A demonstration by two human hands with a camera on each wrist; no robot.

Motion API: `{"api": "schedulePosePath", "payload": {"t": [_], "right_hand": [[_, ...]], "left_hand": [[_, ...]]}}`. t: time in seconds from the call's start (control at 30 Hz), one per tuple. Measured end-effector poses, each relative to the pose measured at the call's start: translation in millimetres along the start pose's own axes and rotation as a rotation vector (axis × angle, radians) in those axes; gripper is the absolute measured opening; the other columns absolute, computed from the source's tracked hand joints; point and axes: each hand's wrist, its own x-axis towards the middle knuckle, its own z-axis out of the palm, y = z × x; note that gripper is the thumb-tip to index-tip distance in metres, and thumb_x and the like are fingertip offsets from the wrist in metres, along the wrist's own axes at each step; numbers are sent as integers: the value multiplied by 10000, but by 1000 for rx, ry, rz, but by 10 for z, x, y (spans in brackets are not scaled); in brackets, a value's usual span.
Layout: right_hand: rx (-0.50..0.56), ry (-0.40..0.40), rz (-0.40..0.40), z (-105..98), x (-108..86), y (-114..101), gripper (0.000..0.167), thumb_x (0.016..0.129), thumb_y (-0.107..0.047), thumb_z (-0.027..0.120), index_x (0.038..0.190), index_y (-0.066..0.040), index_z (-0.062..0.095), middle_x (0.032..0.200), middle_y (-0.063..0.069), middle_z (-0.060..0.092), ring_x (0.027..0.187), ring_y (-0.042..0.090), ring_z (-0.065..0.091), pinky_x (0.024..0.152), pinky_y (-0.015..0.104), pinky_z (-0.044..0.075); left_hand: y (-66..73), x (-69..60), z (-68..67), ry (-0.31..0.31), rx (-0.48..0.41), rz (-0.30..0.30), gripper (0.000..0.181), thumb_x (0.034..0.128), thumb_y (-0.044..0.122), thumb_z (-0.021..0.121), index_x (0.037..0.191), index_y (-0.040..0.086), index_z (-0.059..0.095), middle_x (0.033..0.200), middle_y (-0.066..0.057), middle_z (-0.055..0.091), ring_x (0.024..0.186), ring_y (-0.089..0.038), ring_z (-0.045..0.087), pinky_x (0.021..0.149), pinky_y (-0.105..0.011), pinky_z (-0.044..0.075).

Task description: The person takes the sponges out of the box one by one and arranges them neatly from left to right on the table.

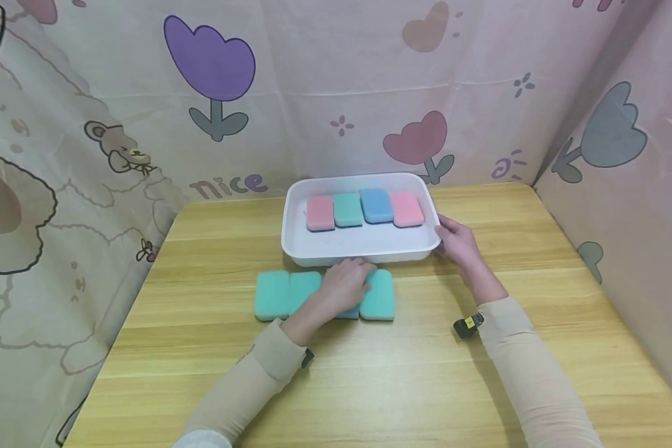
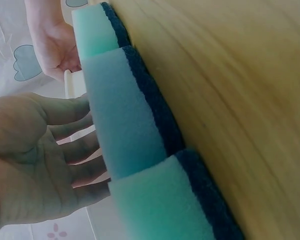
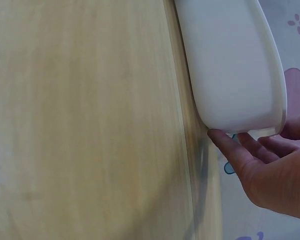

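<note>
Backdrop (image 1: 313, 62) reads "nice" (image 1: 229, 185), left of center. Left hand (image 1: 341, 287) touches blue sponge (image 2: 122, 115), fingers spread; right hand (image 1: 459, 244) grips tray (image 1: 313, 244).

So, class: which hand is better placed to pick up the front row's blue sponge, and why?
Probably the left hand: it is over that blue sponge, whereas the right hand is at the right end of the white tray, farther away.

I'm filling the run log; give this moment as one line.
left hand: over blue sponge | right hand: holds white tray | in tray: four sponges | table: row of four sponges
</note>
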Motion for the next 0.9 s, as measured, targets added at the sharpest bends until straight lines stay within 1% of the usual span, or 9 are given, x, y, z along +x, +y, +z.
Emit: {"api": "schedulePosePath", "payload": {"t": [0.13, 0.4, 0.6, 0.7, 0.77, 0.83, 0.9], "right_hand": [[5, -8, -7, 3, -10, -10, 541, 1117, -181, 423, 1633, -90, 287, 1658, 174, 340, 1446, 337, 460, 1160, 396, 454], [13, -16, -10, 1, -19, -14, 546, 1119, -179, 418, 1638, -94, 271, 1664, 169, 330, 1446, 337, 459, 1160, 394, 452], [12, -14, -6, -4, -19, -9, 544, 1119, -176, 421, 1637, -98, 275, 1663, 167, 333, 1440, 341, 464, 1159, 395, 454], [5, -15, -4, -1, -19, -12, 544, 1119, -178, 421, 1637, -98, 275, 1663, 166, 334, 1441, 340, 463, 1161, 399, 451], [3, -15, -6, 3, -18, -12, 543, 1120, -180, 420, 1637, -98, 277, 1662, 169, 335, 1441, 342, 463, 1159, 402, 453], [3, -15, -8, 6, -15, -10, 543, 1120, -182, 421, 1636, -95, 277, 1661, 172, 335, 1442, 344, 460, 1157, 404, 455], [5, -13, -11, 9, -11, -6, 540, 1120, -180, 422, 1634, -89, 283, 1658, 180, 336, 1441, 348, 460, 1153, 404, 459]], "left_hand": [[-11, -12, -6, -3, 4, 2, 412, 1025, 176, 673, 1425, 86, 628, 1404, -87, 637, 1277, -290, 597, 1024, -441, 552], [-27, -36, -22, -9, 23, -2, 417, 1020, 185, 684, 1421, 87, 630, 1399, -86, 639, 1270, -287, 601, 1034, -435, 545], [-21, -46, -40, -9, 10, -11, 416, 1021, 177, 680, 1423, 83, 628, 1419, -91, 624, 1287, -294, 593, 1044, -443, 540], [-30, -50, -51, 8, -13, -14, 422, 1015, 171, 687, 1425, 92, 627, 1421, -87, 626, 1289, -291, 598, 1036, -442, 548], [-42, -57, -71, 26, -36, -16, 424, 1011, 182, 694, 1423, 105, 631, 1391, -84, 646, 1265, -282, 617, 1008, -436, 565], [-58, -71, -102, 49, -77, -20, 415, 1011, 202, 697, 1414, 121, 643, 1350, -77, 671, 1230, -262, 641, 963, -421, 588], [-83, -86, -143, 87, -124, -15, 393, 1013, 220, 697, 1391, 121, 661, 1300, -70, 694, 1176, -238, 669, 916, -397, 604]]}}
